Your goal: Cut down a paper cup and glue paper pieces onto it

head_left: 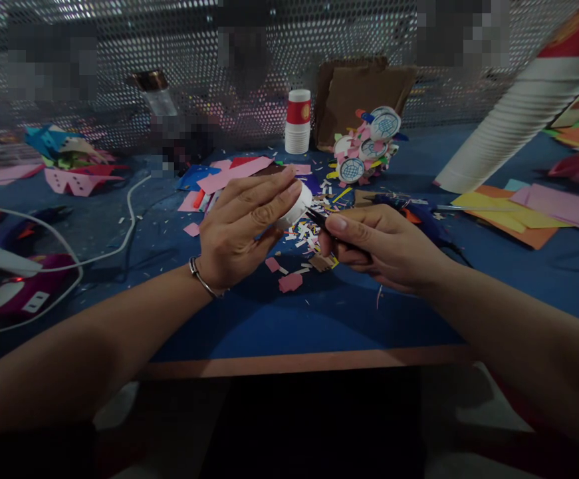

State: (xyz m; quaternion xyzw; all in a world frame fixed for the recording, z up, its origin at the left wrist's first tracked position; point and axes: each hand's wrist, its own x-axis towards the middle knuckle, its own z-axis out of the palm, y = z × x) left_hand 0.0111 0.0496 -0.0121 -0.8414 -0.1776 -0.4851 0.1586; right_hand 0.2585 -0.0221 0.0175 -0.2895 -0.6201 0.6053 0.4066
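1 white cup (pixel 298 207), over the table (pixel 289 329) near its middle, held in the left hand (pixel 236 233), fingers wrapped over it and hiding much of it. Right hand (pixel 386 243): 1 black tool (pixel 318 221), fingers closed around it, tip at the cup; can't tell if it touches, tool type unclear. 1 bracelet (pixel 200 278), left wrist.

Below and behind: scraps (pixel 305 234), too many to count. 2 pink pieces (pixel 290 283) nearest the table edge.

Behind: 1 short cup stack (pixel 298 123), upright; 1 paper model (pixel 363 150) with 3 blue-gridded discs showing, in front of the cardboard (pixel 363 100).

Right: 1 long cup stack (pixel 523 113), appears tilted; 1 glue gun (pixel 426 223) partly behind the right hand.

Left: 1 more glue gun, 1 purple power strip (pixel 44 283) with red light lit.
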